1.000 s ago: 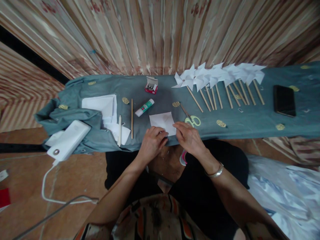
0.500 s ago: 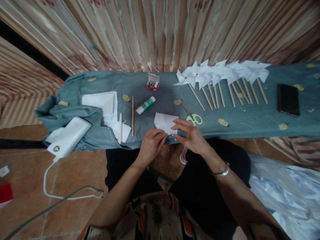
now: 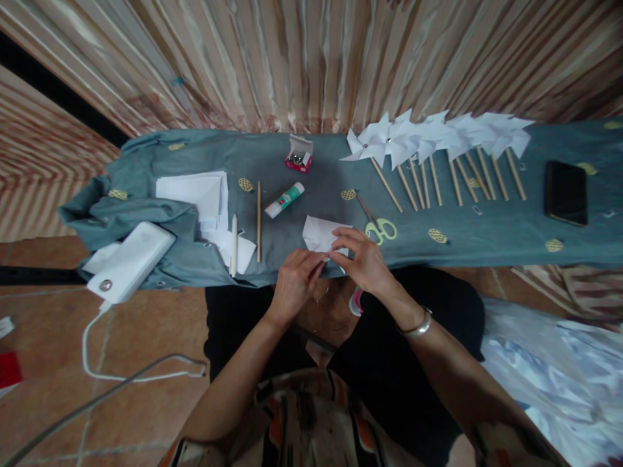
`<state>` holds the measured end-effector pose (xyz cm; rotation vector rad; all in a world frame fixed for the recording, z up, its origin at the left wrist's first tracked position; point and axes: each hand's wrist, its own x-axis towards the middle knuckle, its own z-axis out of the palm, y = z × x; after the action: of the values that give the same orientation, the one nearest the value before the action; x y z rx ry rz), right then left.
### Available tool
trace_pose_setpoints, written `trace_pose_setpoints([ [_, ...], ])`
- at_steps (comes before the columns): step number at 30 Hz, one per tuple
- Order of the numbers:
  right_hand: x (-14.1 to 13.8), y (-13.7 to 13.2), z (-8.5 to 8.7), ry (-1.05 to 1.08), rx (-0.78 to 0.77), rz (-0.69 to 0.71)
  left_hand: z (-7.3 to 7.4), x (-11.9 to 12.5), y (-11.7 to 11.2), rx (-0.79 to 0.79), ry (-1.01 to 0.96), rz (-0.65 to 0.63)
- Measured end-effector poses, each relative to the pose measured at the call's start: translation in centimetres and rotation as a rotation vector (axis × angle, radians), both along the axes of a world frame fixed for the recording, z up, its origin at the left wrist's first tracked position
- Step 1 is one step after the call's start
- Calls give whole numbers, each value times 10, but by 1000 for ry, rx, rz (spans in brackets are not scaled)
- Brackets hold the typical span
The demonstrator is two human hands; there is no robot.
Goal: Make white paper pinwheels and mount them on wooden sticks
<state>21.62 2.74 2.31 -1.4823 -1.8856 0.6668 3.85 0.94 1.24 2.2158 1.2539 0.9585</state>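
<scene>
A small white sheet of paper (image 3: 317,232) with crease lines lies at the front edge of the cloth-covered table. My left hand (image 3: 298,280) pinches its near left edge, fingers closed. Over its right side, my right hand (image 3: 361,258) has thumb and fingertips brought together on the paper, close to the left fingertips. Just right of the paper are scissors (image 3: 381,231) with light green handles. A glue stick (image 3: 285,199) lies beyond the paper to the left, beside a thin wooden stick (image 3: 259,220) and a white pen-like rod (image 3: 234,245).
A row of white paper pinwheels (image 3: 428,139) on wooden sticks lies at the back right. Behind the glue stick is a small red box (image 3: 298,162) of metal pins. Stacked paper (image 3: 189,188), a white power bank (image 3: 131,263) with a cable, and a black phone (image 3: 565,193) lie around.
My right hand has shifted left, its fingertips now meeting beside the left hand's on the paper. The whole view has moved slightly; the other things stay in place.
</scene>
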Motion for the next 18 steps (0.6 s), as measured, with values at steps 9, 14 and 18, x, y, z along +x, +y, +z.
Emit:
trace_pose_setpoints([
  [9,-1,-1,0,-31,39,5,0,0,-2,27,27,-4],
  [14,-2,-1,-1,-52,24,6,-1,1,-3,7,34,17],
  [18,-2,-1,-2,-62,38,10,-1,2,-2,-3,39,35],
])
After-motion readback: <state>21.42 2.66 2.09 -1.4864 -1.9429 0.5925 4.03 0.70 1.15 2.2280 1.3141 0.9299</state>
